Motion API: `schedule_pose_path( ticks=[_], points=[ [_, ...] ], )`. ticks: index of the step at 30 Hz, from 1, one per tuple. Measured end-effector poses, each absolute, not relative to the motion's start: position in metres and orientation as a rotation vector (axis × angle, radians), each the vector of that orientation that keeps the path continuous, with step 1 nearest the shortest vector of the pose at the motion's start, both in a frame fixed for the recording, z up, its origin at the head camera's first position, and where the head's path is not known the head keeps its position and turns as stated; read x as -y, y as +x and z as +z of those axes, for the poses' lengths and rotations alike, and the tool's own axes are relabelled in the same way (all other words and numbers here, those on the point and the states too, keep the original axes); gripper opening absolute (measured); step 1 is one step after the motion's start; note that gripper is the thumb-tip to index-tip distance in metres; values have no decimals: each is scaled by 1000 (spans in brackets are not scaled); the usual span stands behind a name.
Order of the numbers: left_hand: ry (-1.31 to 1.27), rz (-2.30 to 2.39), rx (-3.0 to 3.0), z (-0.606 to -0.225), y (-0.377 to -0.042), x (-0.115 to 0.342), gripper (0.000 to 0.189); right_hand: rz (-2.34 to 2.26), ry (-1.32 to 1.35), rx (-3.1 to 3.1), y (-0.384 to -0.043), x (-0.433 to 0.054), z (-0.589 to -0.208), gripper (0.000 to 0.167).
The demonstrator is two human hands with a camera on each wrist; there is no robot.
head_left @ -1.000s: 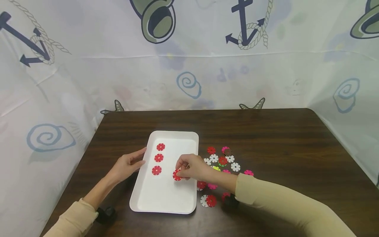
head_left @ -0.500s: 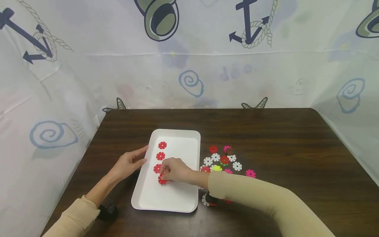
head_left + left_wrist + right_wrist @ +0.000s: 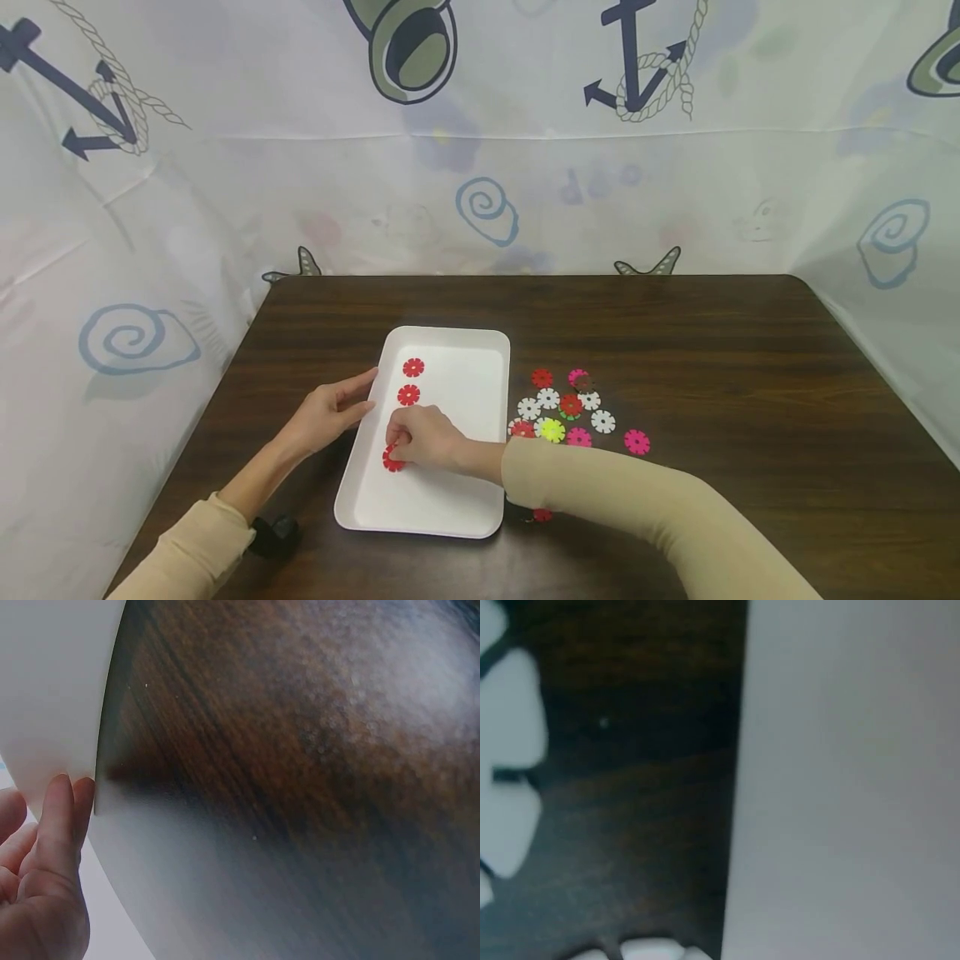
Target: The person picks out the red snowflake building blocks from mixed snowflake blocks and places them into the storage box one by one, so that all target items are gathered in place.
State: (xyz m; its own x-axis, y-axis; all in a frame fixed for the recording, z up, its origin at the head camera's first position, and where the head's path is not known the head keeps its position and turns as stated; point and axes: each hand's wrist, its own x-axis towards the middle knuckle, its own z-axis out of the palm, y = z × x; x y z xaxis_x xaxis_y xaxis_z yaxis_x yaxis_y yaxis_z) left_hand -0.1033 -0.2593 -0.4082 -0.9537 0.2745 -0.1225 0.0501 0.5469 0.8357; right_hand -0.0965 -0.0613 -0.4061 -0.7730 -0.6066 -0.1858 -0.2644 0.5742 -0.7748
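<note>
A white rectangular tray (image 3: 457,508) lies on the dark wooden table. My right hand (image 3: 431,439) is over the tray's left half, pinching a red notched plastic disc (image 3: 390,461) between thumb and fingers, close above the tray floor. Two more red discs, a far one (image 3: 413,367) and a nearer one (image 3: 408,394), lie in a column toward the back; the hand hides the spot just below them. At the tray's left rim rests my left hand (image 3: 318,419). In the left wrist view its straight fingers (image 3: 57,817) touch the tray's edge.
Right of the tray, loose notched discs are scattered: white (image 3: 603,421), yellow (image 3: 552,431), pink (image 3: 637,442), red (image 3: 542,378) and others, some overlapping. My right sleeve (image 3: 600,475) covers part of them. A patterned cloth (image 3: 360,208) hangs behind the table.
My right hand has carried the red disc leftward across the tray, from its right half to below the column of red discs, covering the third one. The left hand stays at the rim.
</note>
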Motion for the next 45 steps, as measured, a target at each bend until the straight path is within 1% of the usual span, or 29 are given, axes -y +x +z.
schedule_pose_path(
  ticks=[21, 29, 36, 45],
  points=[
    [241, 1351, -2553, -407, -103, 259, 61, -1004, -786, -2479, -94, 61, -412, 10],
    [230, 1343, -2555, -407, -103, 259, 60, -1077, -737, -2450, -95, 57, -409, 8],
    [253, 1367, -2535, -407, -102, 259, 61, -1154, -690, -2443, -98, 41, -397, 8],
    [235, 1359, -2547, -405, -102, 257, 63, -1363, -596, -2373, -99, -1, -377, 6]
  ],
)
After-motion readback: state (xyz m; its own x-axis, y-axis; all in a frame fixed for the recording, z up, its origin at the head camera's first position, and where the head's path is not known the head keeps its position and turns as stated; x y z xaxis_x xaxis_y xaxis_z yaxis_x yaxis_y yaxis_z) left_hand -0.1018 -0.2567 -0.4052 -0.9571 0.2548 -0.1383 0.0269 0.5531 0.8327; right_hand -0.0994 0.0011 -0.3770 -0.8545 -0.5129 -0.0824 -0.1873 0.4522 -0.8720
